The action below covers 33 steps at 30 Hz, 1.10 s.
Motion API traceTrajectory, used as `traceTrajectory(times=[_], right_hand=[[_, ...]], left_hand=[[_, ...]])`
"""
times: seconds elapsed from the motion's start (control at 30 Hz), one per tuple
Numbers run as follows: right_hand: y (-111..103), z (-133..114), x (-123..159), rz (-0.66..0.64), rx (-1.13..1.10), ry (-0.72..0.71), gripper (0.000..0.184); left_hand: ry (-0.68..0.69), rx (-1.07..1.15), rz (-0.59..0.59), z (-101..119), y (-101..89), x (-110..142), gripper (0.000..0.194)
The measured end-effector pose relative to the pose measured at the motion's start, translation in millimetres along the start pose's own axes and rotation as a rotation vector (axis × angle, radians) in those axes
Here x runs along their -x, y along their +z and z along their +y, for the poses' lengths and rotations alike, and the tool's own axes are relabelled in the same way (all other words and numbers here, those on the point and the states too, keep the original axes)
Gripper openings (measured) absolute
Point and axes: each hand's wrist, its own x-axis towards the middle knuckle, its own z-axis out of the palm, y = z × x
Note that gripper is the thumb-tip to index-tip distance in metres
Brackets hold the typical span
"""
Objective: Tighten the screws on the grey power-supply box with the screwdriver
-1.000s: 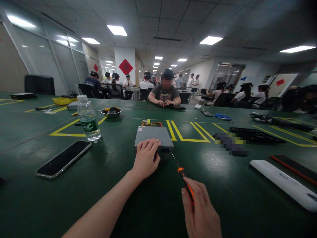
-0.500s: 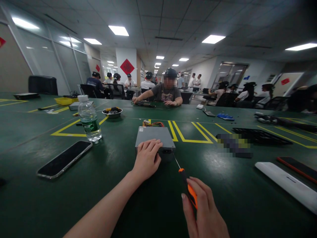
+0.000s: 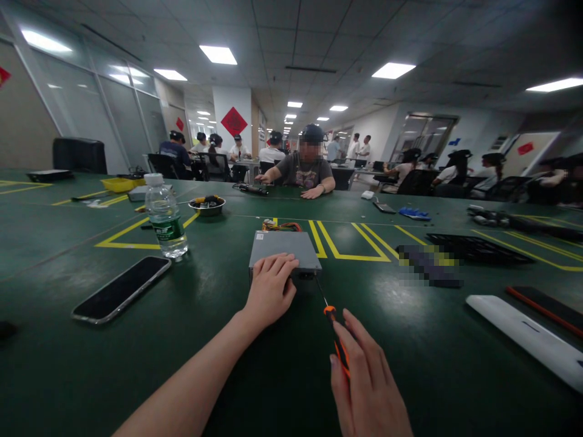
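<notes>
A grey computer power supply point(image 3: 286, 244) sits on the green table, its bundle of coloured wires point(image 3: 285, 226) at the far side. My left hand point(image 3: 272, 282) steadies it, fingers over the top and thumb down by the near face. In my right hand point(image 3: 367, 370) is a screwdriver point(image 3: 330, 312) with an orange and black handle, held between thumb and fingers. Its thin shaft points up and away, the tip at the near right corner of the power supply. Whether the tip sits in a screw is too small to tell.
Left of the power supply are a water bottle point(image 3: 164, 221), a phone point(image 3: 122, 289) and a metal bowl point(image 3: 207, 206) with tools. To the right lie a white panel point(image 3: 523, 340), a black frame point(image 3: 480, 249) and blue gloves point(image 3: 413, 213). A person point(image 3: 307, 167) sits opposite.
My right hand and the screwdriver handle have shifted slightly left, the fingers turning about the handle. My left hand stays on the power supply. The person opposite has moved a hand.
</notes>
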Motion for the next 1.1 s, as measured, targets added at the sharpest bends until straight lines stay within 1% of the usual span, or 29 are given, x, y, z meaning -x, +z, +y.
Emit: traceTrajectory(times=[0.07,0.1,0.17,0.23,0.3,0.33,0.4,0.5,0.53,0.6,0.67,0.7,0.77,0.83,0.87,0.9,1.0,1.03,1.1], right_hand=[[-1,-2,-2,0.002,0.009,-0.075,0.033],[-1,-1,-4,0.009,0.002,-0.083,0.031],[-2,3,-5,0.039,-0.028,-0.031,0.028],[-3,7,-5,0.057,-0.056,0.065,0.027],[-4,7,-3,0.032,-0.073,0.127,0.029],[-3,6,-3,0.014,-0.073,0.126,0.031],[-3,1,-3,0.0,-0.052,0.069,0.034],[-3,-3,-6,0.034,-0.022,-0.037,0.032],[-4,-2,-7,0.051,-0.023,-0.033,0.031],[-5,1,-8,0.068,-0.031,0.029,0.03],[-6,4,-7,0.052,-0.037,0.107,0.031],[-6,5,-6,0.035,-0.038,0.12,0.031],[-5,4,-5,0.005,-0.027,0.063,0.032],[-5,2,-4,0.005,-0.007,-0.027,0.031],[-5,2,-5,0.007,-0.004,-0.044,0.031],[-5,2,-5,0.008,-0.008,-0.024,0.03],[-6,4,-7,0.024,-0.025,0.101,0.029],[-7,4,-8,0.023,-0.024,0.107,0.029],[-7,1,-8,0.023,-0.006,0.058,0.03]], left_hand=[[-0.001,-0.006,0.003,0,-0.2,0,0.034],[-0.001,-0.008,0.004,0,-0.4,0,0.034],[0.003,-0.008,0.0,1,-1.0,0,0.034],[0.004,-0.004,-0.004,1,-1.7,0,0.034],[0.004,-0.002,-0.006,1,-2.0,0,0.034],[0.003,-0.002,-0.006,1,-2.0,0,0.034],[-0.001,-0.003,-0.004,1,-1.6,0,0.034],[-0.006,-0.002,0.0,1,-0.9,0,0.034],[-0.006,-0.002,0.001,1,-0.7,0,0.034],[-0.004,-0.001,0.001,0,-0.6,0,0.034],[-0.001,-0.004,0.001,1,-0.4,0,0.035],[0.0,-0.006,0.002,1,-0.3,0,0.035],[0.0,-0.009,0.007,1,-0.1,-1,0.035],[-0.001,-0.009,0.006,2,-0.1,0,0.036],[-0.002,-0.008,0.006,2,-0.3,0,0.036],[-0.003,-0.009,0.005,2,-0.5,0,0.036],[-0.004,-0.012,0.004,1,-0.6,0,0.035],[-0.004,-0.013,0.004,1,-0.5,0,0.034],[-0.004,-0.013,0.008,1,0.2,0,0.034]])
